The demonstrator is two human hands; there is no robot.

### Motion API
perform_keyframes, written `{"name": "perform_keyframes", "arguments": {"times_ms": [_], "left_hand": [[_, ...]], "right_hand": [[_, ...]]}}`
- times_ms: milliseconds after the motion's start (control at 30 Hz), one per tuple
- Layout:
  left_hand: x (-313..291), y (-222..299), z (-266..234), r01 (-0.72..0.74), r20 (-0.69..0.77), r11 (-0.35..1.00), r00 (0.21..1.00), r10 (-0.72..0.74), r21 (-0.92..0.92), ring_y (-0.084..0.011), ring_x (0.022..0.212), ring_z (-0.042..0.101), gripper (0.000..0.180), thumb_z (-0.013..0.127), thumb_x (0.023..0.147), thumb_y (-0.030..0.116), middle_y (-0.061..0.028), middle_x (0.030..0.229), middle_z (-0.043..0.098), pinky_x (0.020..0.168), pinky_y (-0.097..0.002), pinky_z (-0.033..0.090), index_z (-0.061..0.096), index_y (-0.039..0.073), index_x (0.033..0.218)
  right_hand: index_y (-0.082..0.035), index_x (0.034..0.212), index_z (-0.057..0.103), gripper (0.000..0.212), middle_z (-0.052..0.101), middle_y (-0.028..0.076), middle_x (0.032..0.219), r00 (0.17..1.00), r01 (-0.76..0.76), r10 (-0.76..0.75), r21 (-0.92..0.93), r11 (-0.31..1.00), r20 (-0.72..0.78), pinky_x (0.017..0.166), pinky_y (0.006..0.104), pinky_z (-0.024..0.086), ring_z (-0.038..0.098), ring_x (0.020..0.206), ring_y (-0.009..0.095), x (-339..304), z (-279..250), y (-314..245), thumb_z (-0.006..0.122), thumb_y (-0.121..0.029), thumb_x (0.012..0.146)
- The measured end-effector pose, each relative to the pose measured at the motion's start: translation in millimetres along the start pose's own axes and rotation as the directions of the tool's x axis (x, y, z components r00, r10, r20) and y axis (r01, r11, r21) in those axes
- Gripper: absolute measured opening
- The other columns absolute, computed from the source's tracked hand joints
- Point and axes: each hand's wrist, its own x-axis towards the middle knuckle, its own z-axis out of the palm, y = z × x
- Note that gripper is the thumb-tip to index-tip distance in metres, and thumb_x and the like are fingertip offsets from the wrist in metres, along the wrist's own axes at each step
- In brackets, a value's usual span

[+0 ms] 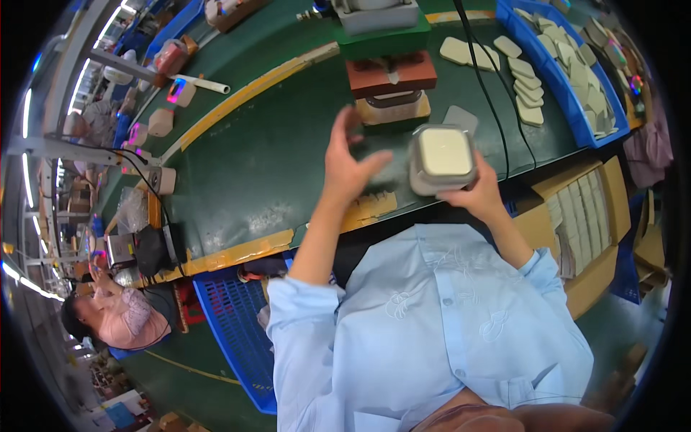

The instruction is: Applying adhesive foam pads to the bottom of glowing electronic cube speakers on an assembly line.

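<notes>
My right hand [475, 191] grips a squarish housing [425, 173] with rounded corners, held just above the table's near edge. On its top lies a cream-coloured square pad or panel [445, 150] inside a grey translucent rim. My left hand [353, 160] is raised to the left of the housing, empty, with thumb and fingers spread apart. Beyond the hands stands a press with a green plate [381, 42] and a reddish-brown block [392, 73]. Beneath that block sits a tan fixture [392, 108]. A flat grey rounded piece [461, 117] lies on the table behind the housing.
Cream rounded panels [529, 90] lie in a row at the right, beside a blue bin [601, 133] full of similar ones. Black cables [497, 108] hang across the table. An open carton [612, 194] stands at right, a blue basket [230, 324] below left. Another person [122, 317] sits far left.
</notes>
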Motion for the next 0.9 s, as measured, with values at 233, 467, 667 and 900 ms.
{"name": "perform_keyframes", "arguments": {"times_ms": [233,467,667,900], "left_hand": [[83,3,6,-0.025,0.239,0.996,0.971,0.003,0.091,-0.0308,0.124,0.056,0.103,0.091,0.060,0.027,-0.0181,0.132,0.057,0.105,-0.0389,0.046,0.040,0.004,0.147],[3,-5,-73,0.065,-0.121,0.996,0.990,-0.071,-0.054,-0.0249,0.124,0.057,0.097,0.089,0.062,0.017,-0.0144,0.134,0.057,0.107,-0.0366,0.045,0.041,-0.001,0.145],[111,-7,-98,0.017,-0.162,0.872,0.984,0.072,0.490,-0.0267,0.124,0.057,0.091,0.090,0.066,0.026,-0.0184,0.132,0.059,0.107,-0.0383,0.044,0.047,-0.003,0.140],[254,-106,-206,0.151,-0.403,0.612,0.866,0.297,0.776,-0.0440,0.130,0.048,0.099,0.082,0.076,0.044,-0.0287,0.138,0.052,0.110,-0.0493,0.040,0.036,-0.009,0.146]], "right_hand": [[0.001,0.132,0.051,0.069,0.065,0.012,0.121,0.946,0.085,-0.087,-0.021,0.996,-0.312,0.094,0.0329,0.052,0.065,0.109,0.020,49,-21,12,0.085,-0.004,0.072],[-0.002,0.149,0.040,0.094,0.059,0.012,0.133,0.974,0.209,-0.227,-0.350,0.913,-0.013,0.105,0.0357,0.045,0.058,0.121,0.022,122,8,8,0.087,-0.014,0.069],[-0.001,0.148,0.040,0.080,0.042,0.022,0.152,0.915,0.323,-0.396,-0.736,0.595,0.081,0.115,0.0444,0.033,0.040,0.141,0.039,108,-17,20,0.077,-0.021,0.080],[0.001,0.135,0.055,0.044,0.050,0.022,0.145,0.961,0.255,-0.188,-0.913,0.319,0.202,0.112,0.0442,0.037,0.046,0.135,0.039,77,-56,40,0.063,-0.013,0.094]]}}
